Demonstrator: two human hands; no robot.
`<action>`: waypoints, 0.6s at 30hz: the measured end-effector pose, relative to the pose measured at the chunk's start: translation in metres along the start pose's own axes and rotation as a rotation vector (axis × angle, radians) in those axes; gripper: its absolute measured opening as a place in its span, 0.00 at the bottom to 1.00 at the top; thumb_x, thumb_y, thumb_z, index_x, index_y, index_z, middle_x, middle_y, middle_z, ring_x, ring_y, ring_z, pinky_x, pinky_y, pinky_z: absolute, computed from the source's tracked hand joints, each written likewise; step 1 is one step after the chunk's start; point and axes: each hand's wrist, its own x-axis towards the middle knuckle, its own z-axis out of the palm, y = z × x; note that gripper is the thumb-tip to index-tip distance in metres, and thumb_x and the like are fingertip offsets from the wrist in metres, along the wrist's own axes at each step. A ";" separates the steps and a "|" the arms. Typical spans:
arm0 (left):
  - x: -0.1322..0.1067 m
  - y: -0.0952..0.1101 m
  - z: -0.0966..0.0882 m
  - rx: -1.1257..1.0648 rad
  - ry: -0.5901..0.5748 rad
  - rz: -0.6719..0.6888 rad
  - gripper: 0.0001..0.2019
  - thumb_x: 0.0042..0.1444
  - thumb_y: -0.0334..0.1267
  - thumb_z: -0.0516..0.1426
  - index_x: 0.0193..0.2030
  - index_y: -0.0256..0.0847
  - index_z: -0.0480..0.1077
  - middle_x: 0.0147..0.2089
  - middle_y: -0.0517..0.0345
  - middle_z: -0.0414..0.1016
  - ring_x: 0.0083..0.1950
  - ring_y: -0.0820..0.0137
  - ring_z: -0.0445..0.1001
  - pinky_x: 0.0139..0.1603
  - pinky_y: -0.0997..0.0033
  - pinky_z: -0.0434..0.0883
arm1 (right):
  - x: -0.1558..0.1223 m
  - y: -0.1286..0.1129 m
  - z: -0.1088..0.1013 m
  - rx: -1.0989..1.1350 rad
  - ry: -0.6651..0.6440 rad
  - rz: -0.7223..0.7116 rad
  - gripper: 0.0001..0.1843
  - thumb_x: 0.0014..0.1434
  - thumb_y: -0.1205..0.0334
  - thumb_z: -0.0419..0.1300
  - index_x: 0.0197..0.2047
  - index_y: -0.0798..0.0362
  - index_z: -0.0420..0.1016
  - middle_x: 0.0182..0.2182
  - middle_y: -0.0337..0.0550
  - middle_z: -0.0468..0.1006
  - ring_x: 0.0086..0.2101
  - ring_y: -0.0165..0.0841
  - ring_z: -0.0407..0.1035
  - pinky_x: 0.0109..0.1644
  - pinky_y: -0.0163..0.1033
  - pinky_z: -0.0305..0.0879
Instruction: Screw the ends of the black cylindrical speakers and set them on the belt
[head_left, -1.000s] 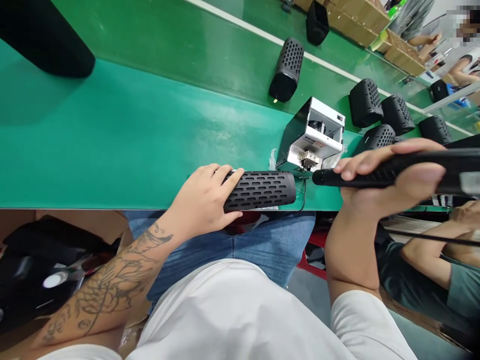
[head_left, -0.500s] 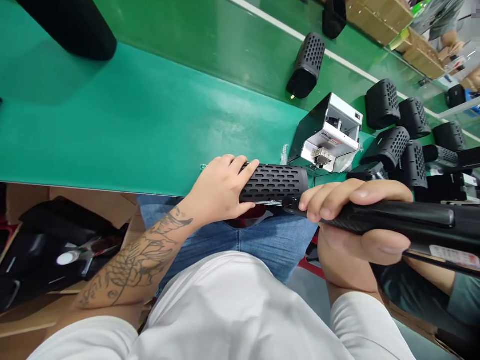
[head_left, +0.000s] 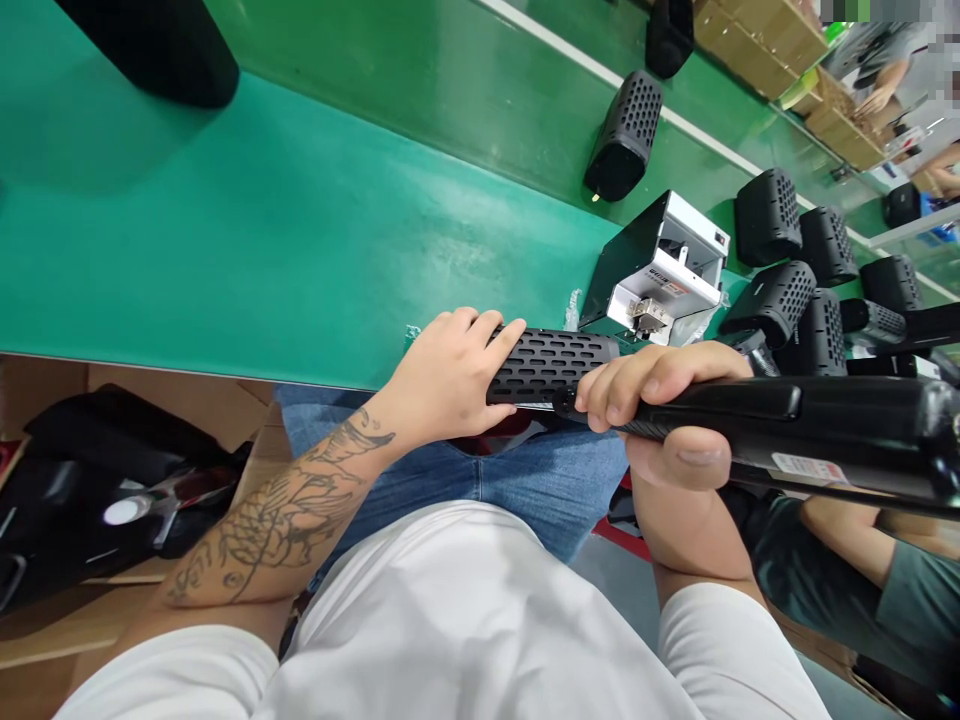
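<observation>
My left hand is wrapped over the left end of a black perforated housing, which lies on its side at the table's front edge. My right hand is closed around a long black electric screwdriver with a lever and a white label on its body. Its narrow end overlaps the housing's lower right edge in view; the tip is hidden, so I cannot tell whether they touch. Just behind stands a black and white screw feeder with a metal pick-up block at its front.
Several black perforated housings stand at the right, and another housing is farther back. A large black object rises at the back left. An open carton sits below the table edge. A co-worker's sleeve shows at lower right.
My right hand and the electric screwdriver have moved left, closer over the housing. My left hand keeps its hold on the housing. The view has shifted slightly.
</observation>
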 end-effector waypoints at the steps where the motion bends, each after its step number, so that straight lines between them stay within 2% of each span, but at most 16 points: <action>1: 0.000 0.000 0.000 0.004 -0.001 0.002 0.50 0.70 0.55 0.74 0.89 0.29 0.69 0.75 0.24 0.82 0.68 0.35 0.82 0.70 0.39 0.78 | 0.000 0.000 0.001 0.009 -0.016 0.002 0.20 0.73 0.36 0.84 0.51 0.41 0.90 0.29 0.32 0.86 0.21 0.33 0.76 0.31 0.45 0.86; 5: 0.000 0.000 0.000 0.021 0.008 0.016 0.49 0.70 0.56 0.74 0.88 0.29 0.70 0.73 0.25 0.83 0.67 0.36 0.82 0.68 0.39 0.79 | 0.000 0.001 0.004 0.031 -0.026 0.014 0.13 0.77 0.45 0.80 0.53 0.42 0.90 0.29 0.32 0.84 0.23 0.33 0.77 0.33 0.44 0.86; 9: -0.001 -0.002 0.002 0.006 0.044 0.024 0.48 0.68 0.54 0.75 0.88 0.31 0.71 0.73 0.26 0.84 0.66 0.35 0.83 0.68 0.38 0.81 | -0.005 0.007 0.011 0.037 -0.034 0.033 0.13 0.76 0.46 0.83 0.55 0.41 0.90 0.31 0.33 0.87 0.24 0.33 0.79 0.34 0.43 0.85; 12: -0.002 -0.003 0.005 -0.023 0.070 0.022 0.48 0.67 0.53 0.76 0.88 0.33 0.72 0.73 0.26 0.84 0.67 0.34 0.83 0.71 0.35 0.82 | -0.005 0.002 0.010 0.024 -0.029 0.022 0.15 0.75 0.47 0.85 0.58 0.39 0.91 0.33 0.33 0.89 0.23 0.34 0.78 0.33 0.43 0.84; 15: -0.004 -0.005 0.009 -0.048 0.091 0.033 0.48 0.67 0.52 0.76 0.88 0.31 0.72 0.75 0.23 0.83 0.69 0.30 0.84 0.74 0.28 0.83 | 0.005 -0.015 -0.011 -0.041 0.033 -0.007 0.16 0.77 0.41 0.82 0.59 0.39 0.93 0.30 0.34 0.88 0.22 0.35 0.78 0.30 0.45 0.84; 18: -0.009 -0.011 0.014 -0.116 0.159 0.074 0.48 0.68 0.50 0.77 0.89 0.35 0.71 0.83 0.20 0.77 0.78 0.25 0.80 0.81 0.20 0.80 | 0.021 -0.022 -0.055 -0.170 0.254 -0.191 0.17 0.79 0.40 0.79 0.57 0.43 0.96 0.29 0.34 0.88 0.22 0.35 0.81 0.29 0.43 0.85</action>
